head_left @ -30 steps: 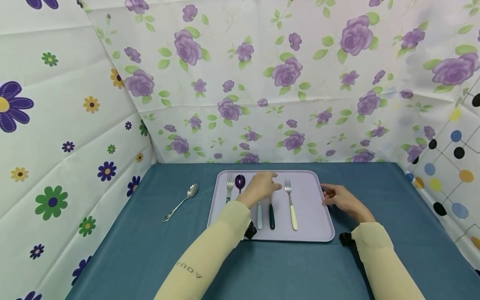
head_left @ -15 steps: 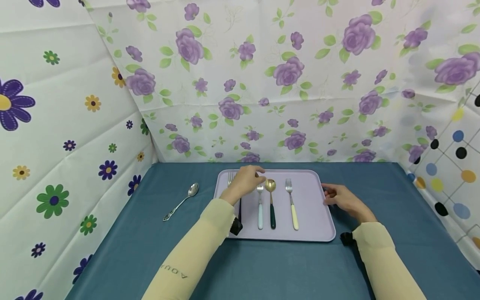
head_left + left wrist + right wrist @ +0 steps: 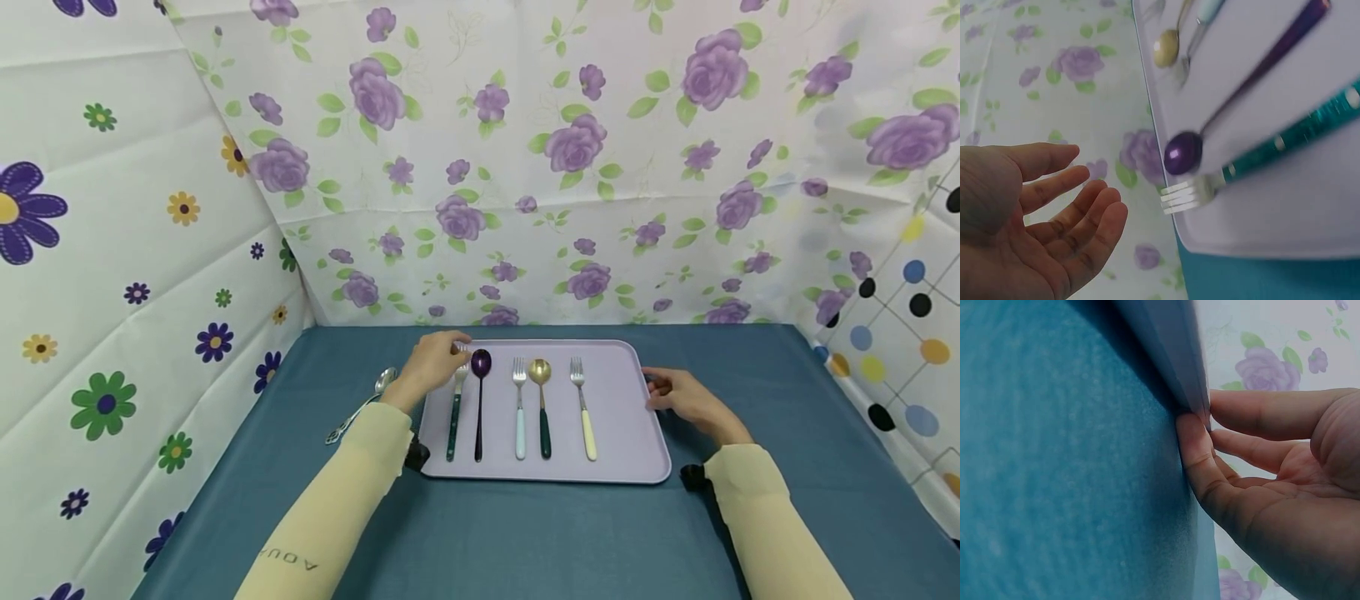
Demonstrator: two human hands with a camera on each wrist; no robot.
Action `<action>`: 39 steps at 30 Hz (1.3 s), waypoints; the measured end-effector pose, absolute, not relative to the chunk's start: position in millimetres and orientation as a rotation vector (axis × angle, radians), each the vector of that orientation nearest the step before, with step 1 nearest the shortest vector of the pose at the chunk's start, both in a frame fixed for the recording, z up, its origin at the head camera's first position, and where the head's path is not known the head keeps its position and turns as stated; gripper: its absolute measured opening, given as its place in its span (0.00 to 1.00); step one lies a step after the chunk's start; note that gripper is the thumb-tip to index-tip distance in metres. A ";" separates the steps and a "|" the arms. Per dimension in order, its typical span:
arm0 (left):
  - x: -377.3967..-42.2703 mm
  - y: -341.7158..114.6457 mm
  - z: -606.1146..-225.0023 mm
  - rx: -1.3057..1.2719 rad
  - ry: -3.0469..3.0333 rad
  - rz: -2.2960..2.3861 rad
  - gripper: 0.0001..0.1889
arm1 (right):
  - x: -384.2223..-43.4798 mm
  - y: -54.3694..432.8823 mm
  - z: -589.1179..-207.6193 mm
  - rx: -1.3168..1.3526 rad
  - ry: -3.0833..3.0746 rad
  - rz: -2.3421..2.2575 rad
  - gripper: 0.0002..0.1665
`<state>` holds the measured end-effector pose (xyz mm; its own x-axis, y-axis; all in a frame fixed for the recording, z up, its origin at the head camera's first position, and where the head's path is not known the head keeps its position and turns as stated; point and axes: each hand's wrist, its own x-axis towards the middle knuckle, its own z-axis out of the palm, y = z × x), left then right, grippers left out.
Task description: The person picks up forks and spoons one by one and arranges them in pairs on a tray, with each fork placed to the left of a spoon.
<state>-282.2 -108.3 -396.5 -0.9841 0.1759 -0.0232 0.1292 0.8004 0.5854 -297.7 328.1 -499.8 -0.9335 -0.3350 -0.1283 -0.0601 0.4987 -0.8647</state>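
Note:
A lilac tray (image 3: 630, 442) carries a row of cutlery: a fork with a teal-green handle (image 3: 453, 421), a dark purple spoon (image 3: 481, 363), a fork with a pale blue handle (image 3: 521, 433), a gold spoon with a dark green handle (image 3: 545, 437) and a fork with a cream handle (image 3: 588, 433). My left hand (image 3: 431, 367) hovers by the tray's back left corner, near the teal-handled fork's tines. Its fingers are loosely bent and hold nothing in the left wrist view. At the tray's right side, my right hand (image 3: 1272, 481) pinches the rim between thumb and fingers.
Left of the tray, a silver spoon (image 3: 352, 423) lies on the blue tablecloth (image 3: 540, 542), partly behind my left hand and wrist. Flower-patterned sheets (image 3: 525, 167) hang behind and at the left; a dotted sheet (image 3: 915, 358) hangs at the right.
My left hand has swept left from above the middle of the tray to its left end, uncovering the cutlery beneath. The right hand and the tray have stayed put.

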 end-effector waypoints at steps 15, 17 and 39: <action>-281.9 -165.4 -408.8 0.169 2.933 0.872 0.20 | -296.7 323.9 -499.7 -0.252 2.454 -1.370 0.43; -281.5 -174.7 -409.7 0.161 2.932 0.855 0.20 | -296.6 323.3 -499.0 -0.237 2.454 -1.365 0.44; -263.9 -229.6 -440.2 0.098 2.946 0.746 0.20 | -297.3 325.6 -499.4 -0.241 2.455 -1.376 0.43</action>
